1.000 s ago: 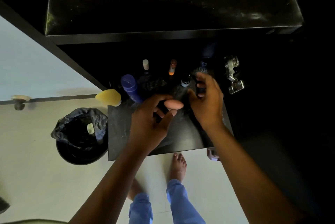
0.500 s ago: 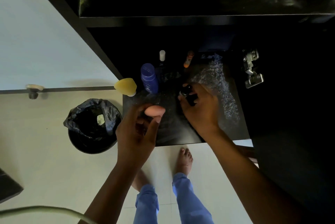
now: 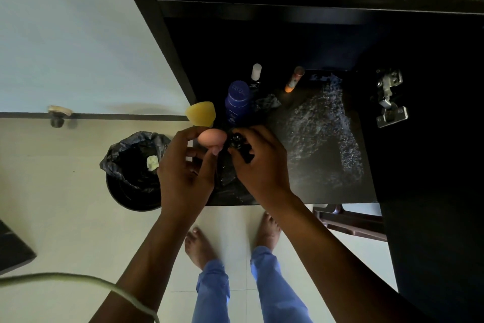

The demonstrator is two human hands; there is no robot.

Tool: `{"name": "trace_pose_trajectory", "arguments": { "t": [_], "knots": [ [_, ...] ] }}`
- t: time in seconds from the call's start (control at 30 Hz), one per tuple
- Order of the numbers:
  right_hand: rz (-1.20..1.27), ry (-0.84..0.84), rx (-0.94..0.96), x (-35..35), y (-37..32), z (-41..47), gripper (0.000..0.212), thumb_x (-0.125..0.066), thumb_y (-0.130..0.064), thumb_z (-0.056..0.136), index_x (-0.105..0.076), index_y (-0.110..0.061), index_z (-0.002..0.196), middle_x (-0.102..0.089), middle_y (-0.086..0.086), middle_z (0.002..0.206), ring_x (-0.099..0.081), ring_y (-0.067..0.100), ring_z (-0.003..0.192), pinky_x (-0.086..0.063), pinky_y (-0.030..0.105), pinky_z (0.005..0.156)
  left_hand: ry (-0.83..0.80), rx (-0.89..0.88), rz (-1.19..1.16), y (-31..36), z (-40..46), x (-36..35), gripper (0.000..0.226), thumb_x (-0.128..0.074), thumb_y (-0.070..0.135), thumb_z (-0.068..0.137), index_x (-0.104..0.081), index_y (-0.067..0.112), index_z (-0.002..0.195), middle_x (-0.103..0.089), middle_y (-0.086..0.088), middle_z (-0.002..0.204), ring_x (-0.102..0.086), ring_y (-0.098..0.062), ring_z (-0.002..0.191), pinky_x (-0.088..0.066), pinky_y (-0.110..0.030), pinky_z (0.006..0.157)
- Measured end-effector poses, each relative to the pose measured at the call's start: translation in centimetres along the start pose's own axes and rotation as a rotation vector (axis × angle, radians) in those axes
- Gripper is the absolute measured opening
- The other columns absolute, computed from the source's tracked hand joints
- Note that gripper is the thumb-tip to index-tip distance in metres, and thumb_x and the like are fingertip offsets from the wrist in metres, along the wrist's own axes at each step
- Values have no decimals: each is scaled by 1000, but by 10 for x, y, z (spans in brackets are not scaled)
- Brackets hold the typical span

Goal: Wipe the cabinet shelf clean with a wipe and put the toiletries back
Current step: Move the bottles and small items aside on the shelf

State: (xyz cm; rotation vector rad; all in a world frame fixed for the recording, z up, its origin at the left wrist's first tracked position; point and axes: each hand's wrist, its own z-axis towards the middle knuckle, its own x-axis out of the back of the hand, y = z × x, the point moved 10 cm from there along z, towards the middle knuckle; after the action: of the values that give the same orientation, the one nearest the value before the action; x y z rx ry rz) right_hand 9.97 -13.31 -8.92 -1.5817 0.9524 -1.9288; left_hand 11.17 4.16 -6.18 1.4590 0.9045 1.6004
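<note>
At the open cabinet, my left hand point(image 3: 183, 165) pinches a pink makeup sponge point(image 3: 211, 137) between fingers and thumb while my right hand point(image 3: 259, 163) grips a small dark bottle point(image 3: 237, 142), both held low over the front left of the shelf point(image 3: 327, 186), apparently to be set down among the toiletries. A yellow sponge point(image 3: 201, 113) sits at the shelf's left edge, just beside an upright blue deodorant can point(image 3: 237, 101); a white-capped bottle point(image 3: 256, 72) and an orange tube point(image 3: 293, 79) stand further back. The shelf's right side shows pale streaks, perhaps damp from wiping. On the floor to the left, a black-lined bin point(image 3: 136, 168) holds one pale crumpled scrap point(image 3: 152, 162), possibly the spent wipe.
</note>
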Motion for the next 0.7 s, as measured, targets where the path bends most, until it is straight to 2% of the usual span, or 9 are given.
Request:
{"name": "trace_pose_trajectory", "arguments": {
  "t": [0.2,0.3,0.37,0.43,0.47,0.5,0.57,0.6,0.7],
  "knots": [
    [-10,-13,-23,-2,4,-1,36,-74,-19,88,-68,-18,124,-63,2,125,-66,24,112,-59,45,88,-7,24,23,-6,0,0,39,-80,19,92,-61,26,125,-65,17,109,-68,-2,90,-56,-16,67],
    [-19,-42,-37,0,2,-6,45,-73,-14,88,-64,-20,132,-59,1,133,-63,24,117,-58,44,92,9,59,16,-8,-7,5,49,-78,4,88,-58,18,130,-62,11,120,-67,-3,94,-58,-21,65],
    [-22,-44,-54,9,5,-13,50,-68,-6,89,-61,-21,137,-57,2,136,-63,24,117,-58,42,94,67,106,5,-10,-19,16,45,-73,0,84,-54,16,121,-59,7,111,-64,-6,86,-57,-34,61],
    [-30,13,-74,25,11,-21,49,-62,0,89,-65,-18,134,-61,4,130,-65,23,111,-58,40,93,126,122,-2,-5,-34,27,36,-70,7,81,-49,19,107,-55,1,91,-57,-15,71,-51,-44,58],
    [-15,54,-94,35,18,-24,47,-61,4,88,-68,-16,130,-64,4,126,-66,19,107,-59,36,92,125,94,0,3,-39,29,31,-69,11,81,-47,21,101,-52,-1,84,-53,-17,65,-48,-44,55],
    [-4,97,-132,47,21,-26,45,-61,6,88,-70,-15,127,-65,3,121,-66,14,102,-58,29,91,101,39,-3,17,-42,28,27,-69,14,82,-46,22,95,-50,-1,80,-50,-16,62,-46,-37,52],
    [8,187,-200,69,28,-23,40,-64,8,87,-72,-14,119,-67,2,112,-65,9,92,-53,15,85,7,-72,-22,51,-45,15,21,-67,19,85,-47,21,89,-49,1,79,-51,-11,63,-42,-20,55],
    [23,224,-209,76,32,-21,37,-65,8,88,-73,-14,116,-67,3,107,-64,9,89,-52,12,81,-49,-136,-12,71,-45,6,19,-68,19,85,-50,21,90,-52,4,81,-54,-10,65,-43,-18,57],
    [58,286,-239,96,34,-7,28,-68,1,90,-71,-13,114,-66,3,104,-65,13,88,-55,23,79,-220,-290,-21,122,-43,-33,13,-68,21,88,-62,22,99,-59,13,95,-60,-8,81,-51,-26,65]
  ]
}}
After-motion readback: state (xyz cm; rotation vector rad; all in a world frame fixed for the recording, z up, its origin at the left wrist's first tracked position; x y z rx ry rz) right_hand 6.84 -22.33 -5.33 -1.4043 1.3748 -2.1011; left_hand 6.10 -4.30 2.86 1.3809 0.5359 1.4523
